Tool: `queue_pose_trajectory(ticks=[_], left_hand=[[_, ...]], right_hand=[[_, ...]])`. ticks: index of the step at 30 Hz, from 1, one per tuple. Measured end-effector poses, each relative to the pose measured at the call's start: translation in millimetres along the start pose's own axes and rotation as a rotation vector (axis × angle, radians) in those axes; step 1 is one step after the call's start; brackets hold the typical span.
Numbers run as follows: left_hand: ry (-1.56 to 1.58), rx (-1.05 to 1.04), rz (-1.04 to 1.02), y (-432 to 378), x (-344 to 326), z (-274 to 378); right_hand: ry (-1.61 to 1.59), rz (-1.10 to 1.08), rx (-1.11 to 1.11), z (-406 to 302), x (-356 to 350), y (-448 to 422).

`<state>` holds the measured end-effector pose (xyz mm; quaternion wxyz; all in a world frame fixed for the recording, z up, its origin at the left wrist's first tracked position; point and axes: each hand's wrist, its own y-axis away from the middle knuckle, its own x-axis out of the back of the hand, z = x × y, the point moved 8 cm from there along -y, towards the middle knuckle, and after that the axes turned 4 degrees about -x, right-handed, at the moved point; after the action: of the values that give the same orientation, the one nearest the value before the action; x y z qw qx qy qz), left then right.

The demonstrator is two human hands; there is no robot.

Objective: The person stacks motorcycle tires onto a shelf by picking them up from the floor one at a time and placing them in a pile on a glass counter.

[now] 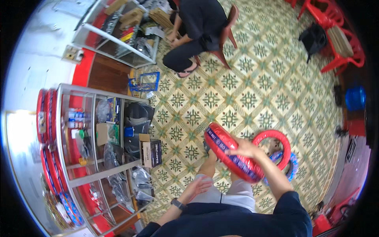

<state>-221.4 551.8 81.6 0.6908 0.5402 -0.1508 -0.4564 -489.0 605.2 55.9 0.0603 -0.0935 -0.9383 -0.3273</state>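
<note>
My right hand (244, 147) grips a tire wrapped in red plastic with a purple printed band (220, 142), held tilted in front of my legs. The fingers lie over its near side and the thumb is hard to make out. To the left of it, my left hand (200, 186) is held in the air above my thigh with nothing in it, its fingers extended. On the floor to the right lie a red-wrapped tire (286, 148) and, partly under it, a blue-wrapped tire (293, 167).
A glass display cabinet (97, 177) stands at left, with wrapped tires (53, 118) along it and a cardboard box (145, 152) beside it. A seated person (201, 26) works by another cabinet at the top. Red chairs (345, 62) and a black backpack (313, 38) are upper right.
</note>
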Motion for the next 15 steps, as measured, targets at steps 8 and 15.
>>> queue_pose_trajectory(ticks=[8, 15], left_hand=[[0.864, -0.411, -0.429, 103.4, -124.0, 110.3], [0.813, -0.578, -0.256, 189.2, -85.8, 121.7]], right_hand=[[-0.272, 0.166, 0.245, -146.1, -26.1, 224.4], [-1.077, 0.036, 0.823, -176.3, 51.0, 297.8]])
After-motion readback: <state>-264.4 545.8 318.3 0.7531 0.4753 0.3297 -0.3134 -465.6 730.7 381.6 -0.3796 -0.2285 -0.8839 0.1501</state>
